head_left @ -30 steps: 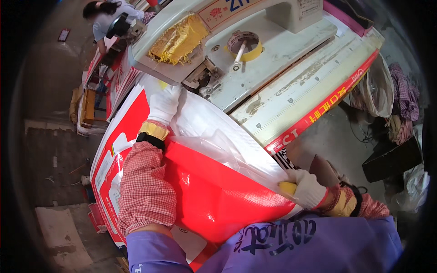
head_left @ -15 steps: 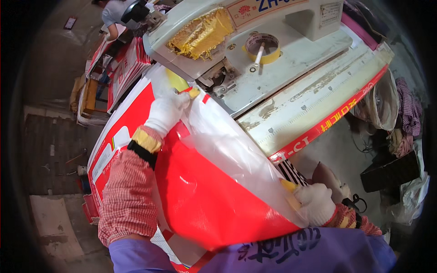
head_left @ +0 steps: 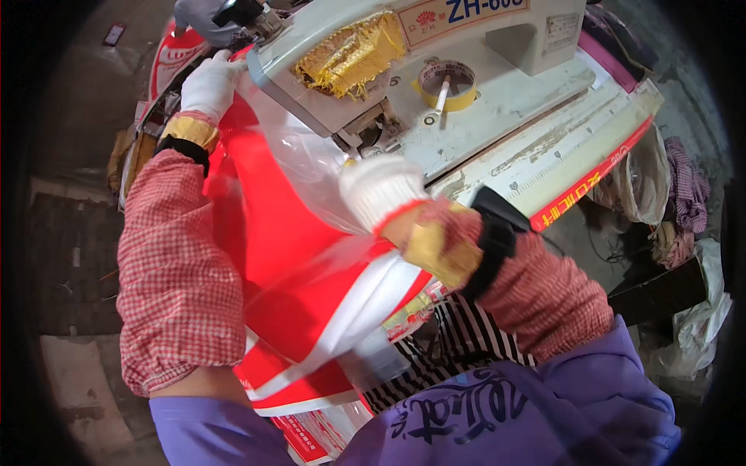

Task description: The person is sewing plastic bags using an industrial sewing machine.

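Observation:
A red and white plastic sack (head_left: 284,225) with a clear film liner (head_left: 299,151) stretches across in front of a grey industrial sewing machine (head_left: 497,93). My left hand (head_left: 211,87), in a white glove, is closed on the sack's far edge, left of the machine head. Close to the needle area, my gloved right hand (head_left: 381,186) grips the near part of the sack's film-lined edge; its fingers are partly hidden and slightly blurred. Below it, a folded white band of the sack (head_left: 365,311) hangs toward my lap.
On the machine bed lies a yellow tape roll (head_left: 451,87) with a white stick inside it. A ruler-marked board (head_left: 575,167) runs along the bed's front edge. Purple checked cloth (head_left: 688,171) and a dark box (head_left: 657,291) stand at right. A person (head_left: 206,19) is at the far left.
My left hand has moved up and away, past the machine head, with the sack edge. My right hand has swung from the lower right to the needle area, and the sack has shifted leftward.

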The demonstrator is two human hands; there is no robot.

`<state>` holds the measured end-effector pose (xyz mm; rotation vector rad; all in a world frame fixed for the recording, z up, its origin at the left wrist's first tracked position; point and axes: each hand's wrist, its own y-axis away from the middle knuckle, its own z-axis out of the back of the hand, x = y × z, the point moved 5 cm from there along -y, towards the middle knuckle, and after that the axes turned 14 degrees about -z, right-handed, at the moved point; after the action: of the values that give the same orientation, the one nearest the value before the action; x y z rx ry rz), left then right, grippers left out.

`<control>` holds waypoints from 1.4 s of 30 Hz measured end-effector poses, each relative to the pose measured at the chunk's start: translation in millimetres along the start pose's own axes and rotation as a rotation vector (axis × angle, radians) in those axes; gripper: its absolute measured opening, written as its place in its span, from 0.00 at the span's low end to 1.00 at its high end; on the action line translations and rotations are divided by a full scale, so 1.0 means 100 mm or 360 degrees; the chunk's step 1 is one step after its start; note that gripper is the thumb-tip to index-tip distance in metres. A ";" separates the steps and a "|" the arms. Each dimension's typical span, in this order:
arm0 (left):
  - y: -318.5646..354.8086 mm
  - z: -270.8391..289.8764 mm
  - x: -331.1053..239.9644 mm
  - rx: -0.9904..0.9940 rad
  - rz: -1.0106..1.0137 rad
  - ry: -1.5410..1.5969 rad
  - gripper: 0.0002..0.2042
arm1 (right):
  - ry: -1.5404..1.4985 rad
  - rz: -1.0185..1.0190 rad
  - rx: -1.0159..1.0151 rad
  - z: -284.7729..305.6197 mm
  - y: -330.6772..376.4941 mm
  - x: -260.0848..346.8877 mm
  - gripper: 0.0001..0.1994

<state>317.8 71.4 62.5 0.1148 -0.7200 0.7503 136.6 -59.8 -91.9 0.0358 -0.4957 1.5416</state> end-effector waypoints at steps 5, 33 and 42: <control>0.20 0.66 -0.55 0.0164 -0.0191 0.0119 0.09 | -0.0302 0.0081 0.0315 0.19 -0.14 -0.14 0.08; 1.77 2.50 -2.22 0.1890 -0.1500 0.0352 0.10 | -0.0272 0.0130 0.0630 -0.37 -0.24 -0.33 0.09; 1.43 2.47 -3.50 0.1343 -0.1674 0.1038 0.06 | -0.0438 -0.0582 0.0407 0.24 1.23 -0.33 0.07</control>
<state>-91.0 -111.7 5.5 0.8951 0.3508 -0.0076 13.1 -93.0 -115.8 0.5147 -0.4746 1.2352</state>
